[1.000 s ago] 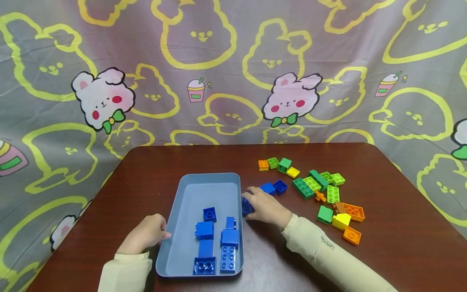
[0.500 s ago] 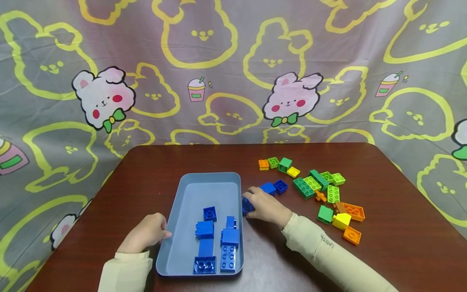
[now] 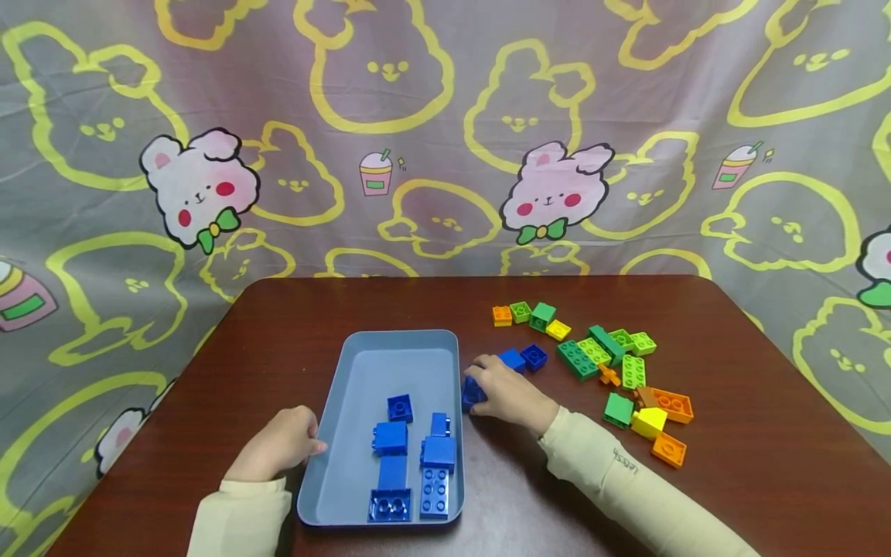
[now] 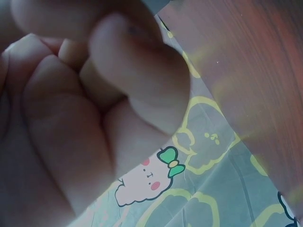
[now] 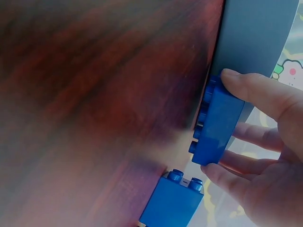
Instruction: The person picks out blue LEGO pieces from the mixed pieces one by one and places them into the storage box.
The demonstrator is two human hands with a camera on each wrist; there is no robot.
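My right hand point(image 3: 511, 393) pinches a long blue toy brick point(image 5: 218, 125) between thumb and fingertips, just outside the tray's right wall. In the head view the fingers partly cover it; the right wrist view shows its row of studs facing sideways. Another blue brick point(image 5: 173, 201) lies close to it. My left hand point(image 3: 280, 445) holds the left rim of a blue-grey tray point(image 3: 400, 363), fingers curled and thumb tip over the edge. Several blue bricks point(image 3: 391, 439) lie in the tray's near half. The left wrist view shows the curled fingers point(image 4: 137, 71) but not the tray.
Beyond my right hand lie a blue brick point(image 3: 513, 360) and a small square blue one point(image 3: 534, 357). Several green point(image 3: 578, 360), yellow point(image 3: 650, 422) and orange bricks point(image 3: 669, 449) are scattered on the right of the brown table point(image 3: 299, 325). A patterned curtain point(image 3: 431, 139) hangs behind.
Both hands, the tray and the bricks stay nearly in place. The head view shifts very slightly.
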